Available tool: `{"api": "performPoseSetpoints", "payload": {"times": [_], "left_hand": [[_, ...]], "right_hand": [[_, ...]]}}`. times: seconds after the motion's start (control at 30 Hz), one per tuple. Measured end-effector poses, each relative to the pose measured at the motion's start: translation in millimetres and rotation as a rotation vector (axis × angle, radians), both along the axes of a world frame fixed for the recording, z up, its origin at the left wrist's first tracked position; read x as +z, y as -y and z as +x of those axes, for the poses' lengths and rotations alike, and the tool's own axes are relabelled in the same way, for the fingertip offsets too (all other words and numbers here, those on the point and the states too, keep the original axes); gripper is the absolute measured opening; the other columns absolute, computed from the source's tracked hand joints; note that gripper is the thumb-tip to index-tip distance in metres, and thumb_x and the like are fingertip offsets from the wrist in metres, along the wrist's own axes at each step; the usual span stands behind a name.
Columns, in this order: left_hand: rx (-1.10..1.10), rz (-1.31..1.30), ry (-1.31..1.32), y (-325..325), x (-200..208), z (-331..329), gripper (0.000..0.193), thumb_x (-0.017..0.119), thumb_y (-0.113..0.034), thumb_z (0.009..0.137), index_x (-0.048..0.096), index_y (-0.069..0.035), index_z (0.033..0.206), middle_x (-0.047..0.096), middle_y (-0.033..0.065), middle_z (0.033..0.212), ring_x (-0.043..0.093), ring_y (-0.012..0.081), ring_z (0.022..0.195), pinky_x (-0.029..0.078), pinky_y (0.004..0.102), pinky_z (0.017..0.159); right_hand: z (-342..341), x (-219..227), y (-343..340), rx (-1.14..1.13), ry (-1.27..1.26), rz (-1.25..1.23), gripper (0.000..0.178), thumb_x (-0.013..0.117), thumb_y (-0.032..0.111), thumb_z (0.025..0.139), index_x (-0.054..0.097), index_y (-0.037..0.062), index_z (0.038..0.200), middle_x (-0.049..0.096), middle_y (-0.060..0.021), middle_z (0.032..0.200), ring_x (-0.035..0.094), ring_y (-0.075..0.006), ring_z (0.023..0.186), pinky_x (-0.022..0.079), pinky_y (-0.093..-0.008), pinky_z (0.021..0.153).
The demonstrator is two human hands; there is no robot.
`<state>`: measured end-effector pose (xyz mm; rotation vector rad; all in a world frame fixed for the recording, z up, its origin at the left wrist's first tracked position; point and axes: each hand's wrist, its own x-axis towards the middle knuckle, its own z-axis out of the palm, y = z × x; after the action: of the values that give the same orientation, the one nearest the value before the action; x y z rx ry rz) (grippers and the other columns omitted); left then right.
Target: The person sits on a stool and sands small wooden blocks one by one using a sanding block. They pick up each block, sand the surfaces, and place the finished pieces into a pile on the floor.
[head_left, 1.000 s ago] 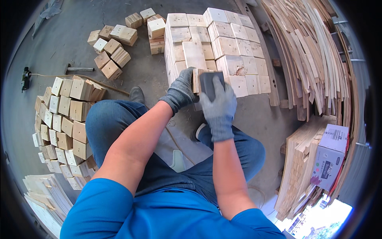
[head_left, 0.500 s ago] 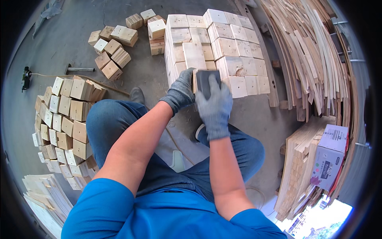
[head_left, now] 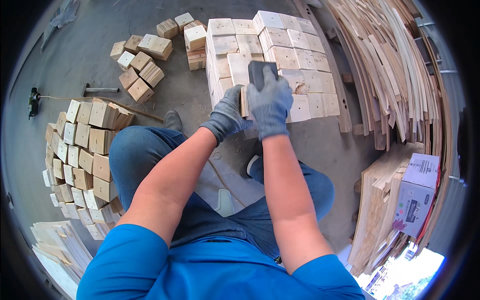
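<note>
My left hand [head_left: 228, 114], in a grey knit glove, grips a wooden block [head_left: 244, 103] by its left side, in front of the large stack. Most of that block is hidden behind the gloves. Over its far end, my gloved right hand [head_left: 270, 102] is closed on a dark, flat sanding block [head_left: 256, 73], fingers resting on top. Just beyond both hands rises a neat stack of pale wooden blocks [head_left: 285, 57], many with small holes in their ends.
More wooden blocks [head_left: 86, 161] are piled to my left, and several loose ones [head_left: 142, 67] lie farther off. A hammer [head_left: 101, 90] and a green-black power tool [head_left: 33, 102] with a hose rest on the floor. Long wood strips [head_left: 385, 65] and a printed carton [head_left: 416, 200] stand right.
My right hand has slid the sanding block away from me, toward the far stack. The left hand stays in place, holding the wooden block.
</note>
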<state>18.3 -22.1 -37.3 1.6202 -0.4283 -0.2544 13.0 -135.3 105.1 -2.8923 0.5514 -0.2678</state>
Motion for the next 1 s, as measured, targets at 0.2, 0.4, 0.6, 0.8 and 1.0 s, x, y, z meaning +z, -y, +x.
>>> {"api": "performPoseSetpoints", "payload": {"times": [0.2, 0.4, 0.6, 0.8, 1.0], "left_hand": [[0.027, 0.094, 0.126, 1.8, -11.2, 1.2, 0.098, 0.099, -0.027, 0.072, 0.043, -0.006, 0.149, 0.061, 0.0145, 0.138, 0.063, 0.0270, 0.125, 0.050, 0.0388, 0.114], [0.077, 0.185, 0.116, -7.3, 7.3, -0.7, 0.095, 0.097, -0.025, 0.063, 0.051, -0.008, 0.144, 0.058, 0.0246, 0.135, 0.062, 0.0432, 0.125, 0.053, 0.0458, 0.111], [0.067, 0.211, 0.095, -4.5, 13.4, -1.8, 0.095, 0.096, -0.024, 0.063, 0.051, -0.009, 0.144, 0.058, 0.0238, 0.135, 0.062, 0.0434, 0.126, 0.053, 0.0458, 0.111], [0.063, 0.106, 0.101, -1.6, -8.0, 0.8, 0.099, 0.099, -0.024, 0.061, 0.049, -0.007, 0.145, 0.056, 0.0206, 0.135, 0.059, 0.0382, 0.126, 0.050, 0.0419, 0.115], [0.048, 0.002, 0.073, -1.2, -25.2, 3.4, 0.098, 0.098, -0.024, 0.062, 0.049, -0.008, 0.145, 0.056, 0.0211, 0.136, 0.060, 0.0390, 0.126, 0.050, 0.0433, 0.114]], "right_hand": [[-0.8, 3.6, 9.5, 0.046, -0.035, 0.075, 0.071, 0.083, 0.039, 0.088, 0.061, 0.0143, 0.151, 0.066, -0.0272, 0.128, 0.067, -0.0443, 0.120, 0.056, -0.0544, 0.101], [-125.6, 1.6, -9.8, 0.055, 0.005, 0.099, 0.075, 0.084, 0.035, 0.085, 0.062, 0.0082, 0.151, 0.061, -0.0307, 0.142, 0.059, -0.0469, 0.130, 0.048, -0.0553, 0.112], [-132.9, -7.2, 2.8, 0.072, 0.023, 0.089, 0.075, 0.085, 0.034, 0.084, 0.063, 0.0076, 0.150, 0.060, -0.0298, 0.144, 0.057, -0.0471, 0.133, 0.046, -0.0556, 0.114], [-9.9, -11.5, 34.1, 0.067, 0.004, 0.094, 0.071, 0.082, 0.041, 0.086, 0.064, 0.0168, 0.150, 0.066, -0.0274, 0.132, 0.067, -0.0438, 0.122, 0.055, -0.0541, 0.103], [8.4, 6.6, 31.9, 0.040, -0.066, 0.106, 0.074, 0.083, 0.040, 0.083, 0.063, 0.0142, 0.150, 0.068, -0.0273, 0.126, 0.070, -0.0448, 0.116, 0.057, -0.0541, 0.100]]}}
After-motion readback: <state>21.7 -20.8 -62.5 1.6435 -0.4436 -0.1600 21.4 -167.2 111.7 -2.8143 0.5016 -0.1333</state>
